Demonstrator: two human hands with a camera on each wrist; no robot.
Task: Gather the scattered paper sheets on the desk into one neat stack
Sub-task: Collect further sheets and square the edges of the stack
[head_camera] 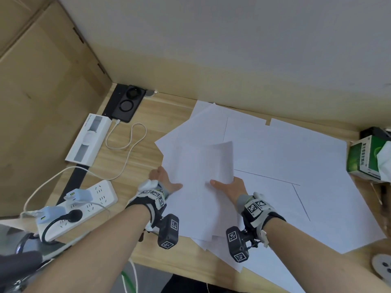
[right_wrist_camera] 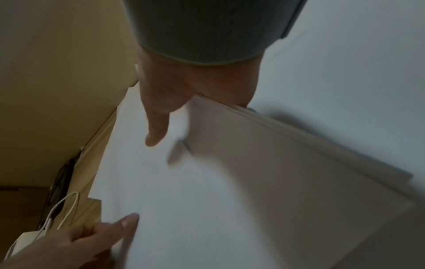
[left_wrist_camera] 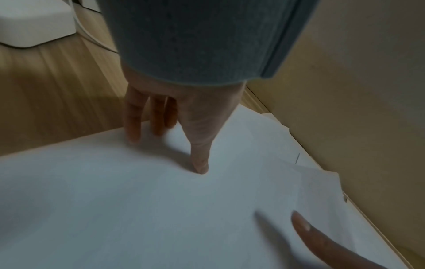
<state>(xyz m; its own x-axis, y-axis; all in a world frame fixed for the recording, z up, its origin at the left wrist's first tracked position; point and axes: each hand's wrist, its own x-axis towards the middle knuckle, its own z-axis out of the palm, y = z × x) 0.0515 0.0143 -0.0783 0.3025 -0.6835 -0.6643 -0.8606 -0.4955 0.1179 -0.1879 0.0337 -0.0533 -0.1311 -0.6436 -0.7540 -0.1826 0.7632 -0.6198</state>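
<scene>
Head view: white paper sheets (head_camera: pixel 285 157) lay fanned and overlapping across the wooden bench (head_camera: pixel 135 157), from the back wall to the front edge, some poking past that edge. Left hand (head_camera: pixel 164 180) sat at the left edge of a small gathered bundle (head_camera: pixel 198 187), thumb flat on top; right hand (head_camera: pixel 230 187) held the bundle's right side, thumb over, fingers hidden under a lifted sheet. Power strip (head_camera: pixel 84 208), white cable (head_camera: pixel 127 136) and green box (head_camera: pixel 364 159) sat off to the sides. Left wrist view: left hand (left_wrist_camera: pixel 174 118) spread wide, straight fingers pressing down on paper, gripping nothing. Right wrist view: right hand (right_wrist_camera: pixel 195 85) pinching several sheet edges between thumb and fingers, blurred. Risk, my guess: loose sheets under the bundle could drag along and skew, the overhanging ones could slip off the front, and a tight pinch might crease the corner.
</scene>
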